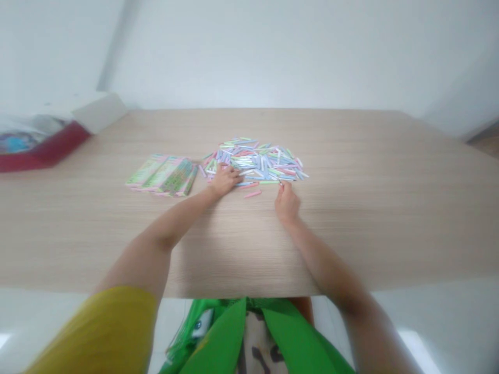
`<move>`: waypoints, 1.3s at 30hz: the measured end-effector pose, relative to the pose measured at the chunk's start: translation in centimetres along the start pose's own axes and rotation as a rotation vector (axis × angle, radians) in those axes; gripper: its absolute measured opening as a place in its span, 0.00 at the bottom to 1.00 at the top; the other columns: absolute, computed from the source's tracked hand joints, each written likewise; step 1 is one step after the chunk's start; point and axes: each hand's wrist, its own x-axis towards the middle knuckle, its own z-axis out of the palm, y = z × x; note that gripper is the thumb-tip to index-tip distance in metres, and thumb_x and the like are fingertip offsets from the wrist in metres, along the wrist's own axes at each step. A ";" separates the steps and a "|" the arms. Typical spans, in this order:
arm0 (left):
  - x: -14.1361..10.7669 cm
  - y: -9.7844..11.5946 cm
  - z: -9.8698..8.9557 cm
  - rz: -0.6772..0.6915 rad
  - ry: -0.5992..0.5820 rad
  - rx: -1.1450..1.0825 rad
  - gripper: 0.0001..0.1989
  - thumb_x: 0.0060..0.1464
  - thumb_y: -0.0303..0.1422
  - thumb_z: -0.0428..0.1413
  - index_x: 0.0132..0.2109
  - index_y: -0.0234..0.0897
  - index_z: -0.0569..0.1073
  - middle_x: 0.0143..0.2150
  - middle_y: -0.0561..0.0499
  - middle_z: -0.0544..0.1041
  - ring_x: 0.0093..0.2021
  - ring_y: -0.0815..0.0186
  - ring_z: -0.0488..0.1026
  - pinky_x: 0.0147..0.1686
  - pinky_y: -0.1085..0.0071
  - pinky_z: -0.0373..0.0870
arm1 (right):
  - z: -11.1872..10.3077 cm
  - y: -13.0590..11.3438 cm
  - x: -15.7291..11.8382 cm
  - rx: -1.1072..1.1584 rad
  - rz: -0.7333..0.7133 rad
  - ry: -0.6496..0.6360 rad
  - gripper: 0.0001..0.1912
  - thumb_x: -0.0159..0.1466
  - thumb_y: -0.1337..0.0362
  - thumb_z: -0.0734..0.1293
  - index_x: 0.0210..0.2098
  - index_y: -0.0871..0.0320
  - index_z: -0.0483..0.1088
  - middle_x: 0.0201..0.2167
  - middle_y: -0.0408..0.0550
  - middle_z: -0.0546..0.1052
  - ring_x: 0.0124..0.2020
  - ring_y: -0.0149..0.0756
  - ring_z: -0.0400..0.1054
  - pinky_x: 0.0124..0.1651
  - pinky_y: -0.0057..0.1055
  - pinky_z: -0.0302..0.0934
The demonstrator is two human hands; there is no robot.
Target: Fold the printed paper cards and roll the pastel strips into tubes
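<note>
A heap of thin pastel pen-like sticks (261,161) in pink, green, blue, white and lilac lies spread on the table. My left hand (224,180) rests palm down on the heap's near left edge, its fingers apart and touching the sticks. At the near right edge, my right hand (287,201) is closed, thumb and finger pinching the end of a slim stick (279,182). A light green stick (268,182) lies just left of those fingertips. One pink stick (252,194) lies apart between the hands. Blur hides finer detail.
Several flat packs with green and pink print (161,175) lie overlapping left of the heap. An open red and white box (62,143) stands at the table's far left. The wooden table (370,208) meets a white wall (273,57) behind.
</note>
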 end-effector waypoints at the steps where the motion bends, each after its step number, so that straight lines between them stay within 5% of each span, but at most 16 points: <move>1: 0.0 -0.1 0.0 0.011 -0.012 -0.002 0.15 0.62 0.30 0.49 0.43 0.51 0.79 0.47 0.46 0.80 0.52 0.54 0.68 0.59 0.42 0.48 | 0.0 -0.1 0.0 0.000 -0.003 0.000 0.18 0.74 0.64 0.53 0.56 0.60 0.68 0.40 0.55 0.81 0.35 0.35 0.72 0.33 0.29 0.48; 11: 0.6 0.4 -0.2 -0.011 -0.025 0.087 0.16 0.63 0.30 0.46 0.45 0.40 0.79 0.49 0.40 0.79 0.58 0.52 0.65 0.62 0.45 0.50 | -0.5 -0.5 -0.6 -0.135 -0.045 -0.081 0.19 0.75 0.62 0.51 0.57 0.59 0.67 0.37 0.54 0.81 0.34 0.37 0.74 0.32 0.30 0.47; 18: -1.1 2.1 -1.1 -0.202 0.072 0.053 0.18 0.55 0.29 0.51 0.53 0.32 0.73 0.47 0.36 0.75 0.54 0.47 0.67 0.56 0.49 0.59 | -1.3 -2.2 -2.0 -0.199 -0.139 -0.369 0.19 0.75 0.60 0.50 0.57 0.53 0.66 0.34 0.52 0.81 0.34 0.40 0.75 0.33 0.31 0.53; 24: -4.6 5.7 -1.3 -0.437 0.162 -0.383 0.11 0.65 0.34 0.43 0.43 0.36 0.68 0.35 0.44 0.75 0.38 0.58 0.71 0.43 0.60 0.67 | -0.9 -3.4 -3.4 -0.139 -0.431 -0.530 0.17 0.74 0.59 0.52 0.55 0.52 0.67 0.54 0.53 0.74 0.46 0.40 0.73 0.40 0.32 0.62; 29: -6.6 8.4 -0.9 -0.244 0.069 -0.713 0.14 0.68 0.41 0.43 0.39 0.39 0.65 0.33 0.48 0.76 0.36 0.62 0.71 0.46 0.63 0.67 | -0.9 -2.3 -1.7 -0.084 -0.446 -0.528 0.19 0.75 0.60 0.50 0.58 0.51 0.65 0.57 0.51 0.73 0.50 0.41 0.72 0.44 0.33 0.62; 39: -6.6 9.0 -0.1 -0.167 0.075 -0.650 0.05 0.59 0.30 0.53 0.35 0.35 0.73 0.33 0.48 0.77 0.38 0.63 0.71 0.46 0.65 0.66 | -0.9 -2.0 -1.9 -0.224 -0.594 -0.619 0.21 0.74 0.60 0.50 0.60 0.53 0.65 0.49 0.55 0.79 0.46 0.44 0.75 0.43 0.33 0.61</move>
